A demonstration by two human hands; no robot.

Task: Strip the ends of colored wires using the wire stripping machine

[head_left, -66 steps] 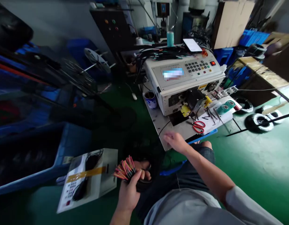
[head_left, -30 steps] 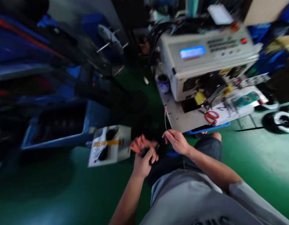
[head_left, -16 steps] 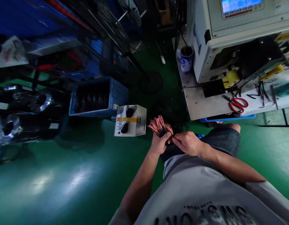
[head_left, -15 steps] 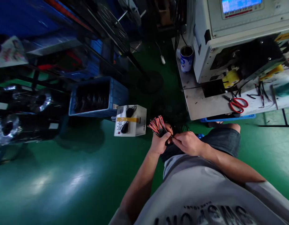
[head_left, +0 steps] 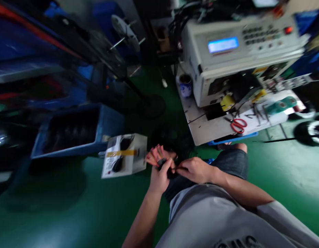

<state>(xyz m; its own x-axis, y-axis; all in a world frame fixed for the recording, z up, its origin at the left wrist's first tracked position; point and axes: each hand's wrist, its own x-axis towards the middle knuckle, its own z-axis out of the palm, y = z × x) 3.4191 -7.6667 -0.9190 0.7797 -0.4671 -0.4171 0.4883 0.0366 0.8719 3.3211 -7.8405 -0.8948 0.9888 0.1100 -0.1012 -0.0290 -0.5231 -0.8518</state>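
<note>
My left hand (head_left: 161, 175) is wrapped round a bundle of wires (head_left: 156, 155), whose reddish ends fan out to the upper left and whose dark part lies in the palm. Just right of it, my right hand (head_left: 197, 169) is closed in a pinch, fingertips towards the left hand. A thin dark strand seems to run between the two hands, but blur hides exactly what the right fingers grip. Both hands are over my lap.
A white box (head_left: 125, 155) with yellow tape stands left of the hands, beside a blue crate (head_left: 111, 120). At the right, a bench (head_left: 198, 131) bears a machine (head_left: 195, 65), a can (head_left: 185, 88) and red-handled scissors (head_left: 238, 125). A fan stand base (head_left: 151, 106) is ahead.
The view has swung to the right, so the machine shows more fully. Both hands appear further left and lower in the picture, with the wire bundle still in the left hand.
</note>
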